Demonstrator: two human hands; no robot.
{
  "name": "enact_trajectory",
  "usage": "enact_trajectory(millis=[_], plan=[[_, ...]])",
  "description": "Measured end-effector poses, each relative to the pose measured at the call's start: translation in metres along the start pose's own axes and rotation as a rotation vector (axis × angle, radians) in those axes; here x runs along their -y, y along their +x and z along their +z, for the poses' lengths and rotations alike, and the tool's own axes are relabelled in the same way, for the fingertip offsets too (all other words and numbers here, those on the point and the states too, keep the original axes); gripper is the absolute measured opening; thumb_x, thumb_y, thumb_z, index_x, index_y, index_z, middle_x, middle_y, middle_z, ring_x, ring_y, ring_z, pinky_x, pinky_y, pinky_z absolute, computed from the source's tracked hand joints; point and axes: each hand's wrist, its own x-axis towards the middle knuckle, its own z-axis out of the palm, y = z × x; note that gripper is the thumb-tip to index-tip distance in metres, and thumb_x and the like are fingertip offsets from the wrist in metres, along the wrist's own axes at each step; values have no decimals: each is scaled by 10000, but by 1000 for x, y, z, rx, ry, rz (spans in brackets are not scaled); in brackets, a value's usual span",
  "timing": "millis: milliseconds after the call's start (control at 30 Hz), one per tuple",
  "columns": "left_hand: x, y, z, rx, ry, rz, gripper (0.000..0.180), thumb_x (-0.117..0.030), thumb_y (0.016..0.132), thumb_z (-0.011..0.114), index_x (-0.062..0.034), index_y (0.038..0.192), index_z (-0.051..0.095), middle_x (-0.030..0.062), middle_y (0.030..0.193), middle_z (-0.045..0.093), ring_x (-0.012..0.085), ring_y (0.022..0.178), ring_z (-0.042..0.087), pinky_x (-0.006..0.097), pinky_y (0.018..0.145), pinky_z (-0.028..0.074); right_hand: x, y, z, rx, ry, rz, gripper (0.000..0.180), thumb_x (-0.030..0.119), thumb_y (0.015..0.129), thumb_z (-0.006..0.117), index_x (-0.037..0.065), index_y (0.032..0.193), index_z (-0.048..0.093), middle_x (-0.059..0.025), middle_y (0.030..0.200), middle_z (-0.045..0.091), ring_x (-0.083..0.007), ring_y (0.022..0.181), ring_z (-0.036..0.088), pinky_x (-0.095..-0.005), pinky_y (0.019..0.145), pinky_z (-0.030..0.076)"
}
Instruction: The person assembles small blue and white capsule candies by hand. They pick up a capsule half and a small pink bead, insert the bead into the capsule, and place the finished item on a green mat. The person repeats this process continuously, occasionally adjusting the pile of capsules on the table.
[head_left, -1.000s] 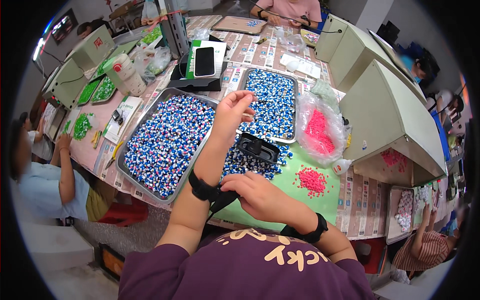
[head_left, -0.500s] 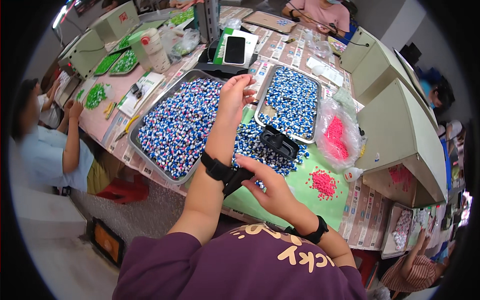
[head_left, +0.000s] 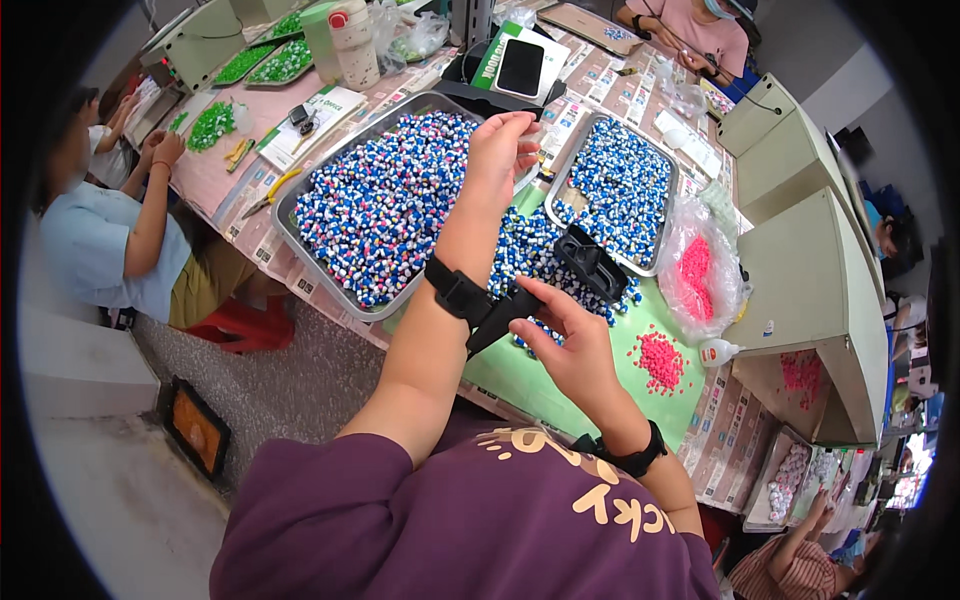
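Left hand [head_left: 500,150] raised over the near edge of the big tray [head_left: 300,235], fingers curled together, pinching nothing I can make out. A black wrist strap [head_left: 462,297] circles the left wrist; its loose tail [head_left: 505,315] sticks out to the right.

Right hand [head_left: 570,345] is closed on that tail, thumb and fingers gripping the end. The tail's long axis runs from the left wrist down and right toward the right hand, across the left forearm. The right hand is the nearer one; the left is only the carrier. A second black strap [head_left: 630,460] sits fastened on the right wrist.

Counts: two metal trays of blue-and-white beads, the big one left and a smaller tray [head_left: 620,190] beyond the right hand. One loose heap of the same beads [head_left: 530,255] on the green mat [head_left: 540,385] between them, behind the right hand. One black clip-like block [head_left: 592,265] at the heap's right edge. One small pile of pink beads [head_left: 660,358] on the mat, one clear bag [head_left: 700,270] of pink beads just beyond it. All on the table [head_left: 250,185].

Other people at the left edge and far end, hands apart from these.
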Motion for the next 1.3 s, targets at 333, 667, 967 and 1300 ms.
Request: enact_trajectory(millis=[333,667,967,1300], plan=[[-5,0,-1,-28,-20,7,137,-173,894,637,-80,994,634,43,906,677,107,659,600,256,604,490,-16,-3,5,-2,-167,-143,473,-21,857,672,8,1310,540,-141,1271,617,-165,1042,651,-280,859,542],[0,15,-18,11,-75,-51,176,-210,891,674,-86,1015,681,22,889,667,124,700,588,268,612,506,-21,-4,12,-54,-382,-348,575,131,788,764,12,1286,503,-177,1270,597,-322,1110,618,-361,886,539],[32,-5,11,217,363,24,135,-205,906,645,-74,937,650,5,754,635,60,554,541,211,520,455,-13,4,-22,151,-250,-223,517,158,798,760,1,1241,544,-185,1305,574,-330,1121,611,-386,926,514],[47,-63,32,720,1448,421,235,-84,704,766,-18,891,640,106,840,633,261,777,621,365,699,495,-25,2,-129,-490,260,-72,153,113,942,605,-24,1009,616,-76,939,699,-109,855,638,-256,765,511]])
